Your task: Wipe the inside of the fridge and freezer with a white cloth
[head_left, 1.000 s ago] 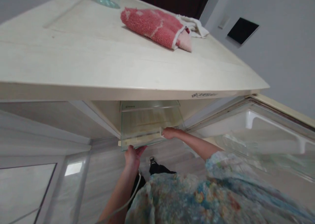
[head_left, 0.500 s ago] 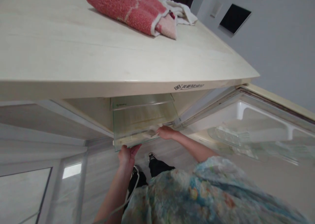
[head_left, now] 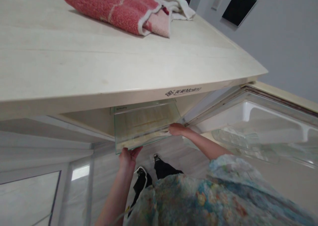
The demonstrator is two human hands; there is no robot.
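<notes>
From my remote seat, key relation 1st: the glass shelf (head_left: 146,121) juts out of the open fridge (head_left: 99,65), front edge facing the patterned shirt (head_left: 198,199), & both hands sit along that edge. L hand (head_left: 128,157) is at the front L corner, R hand (head_left: 176,129) nr the R end, so most of the shelf lies fwd of both, running back into the fridge. L is nearer the low corner, R nearer the far end of the edge.

Long axis, as I see it, goes side to side on a slant: L end lower in view & closer to the shirt, R end higher. Pic's squeezed, so can't swear width beats depth. Broad face is up, w/ a cream strip (head_left: 135,141) along the front.

L hand's grip is clamped on the shelf corner, thumb up top, fingers under. R hand's grip looks closed on a pale cloth (head_left: 164,132), a bit of it poking out toward the L, roughly in line w/ the strip; can't tell how much is bunched inside.

Fridge door (head_left: 275,120) stands open on the R; red towel (head_left: 111,9) lies folded on the fridge top, well apart from both hands
</notes>
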